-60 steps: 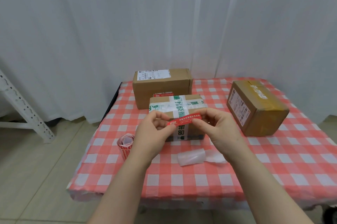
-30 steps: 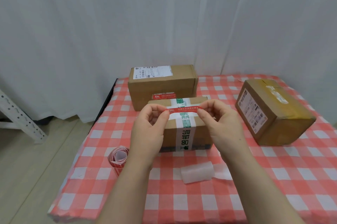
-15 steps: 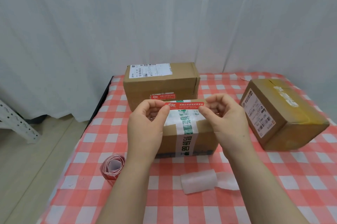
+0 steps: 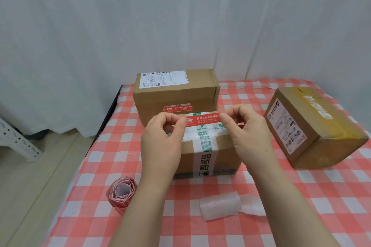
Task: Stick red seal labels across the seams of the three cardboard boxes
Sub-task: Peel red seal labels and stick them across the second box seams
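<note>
Red seal label (image 4: 202,119) horizontal (both ends pinched).

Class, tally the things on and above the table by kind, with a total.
Cardboard boxes: 3 (back box, middle box, right box)
Red seal labels: 2 (stuck label, held label)
Rolls: 2 (red label roll, white paper roll)
Total: 7

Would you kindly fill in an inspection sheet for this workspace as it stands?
Surface: red-checked tablecloth.
Job's things: rear box bears a stuck seal; front box taped green-white; right box shows no red seal; label roll at left.
Clutter: curled white backing paper.
Hands: left hand and right hand pinch a red seal label over the front box.
Cables: nothing seen.
Surroundings: white curtain, metal rack leg, floor.
</note>
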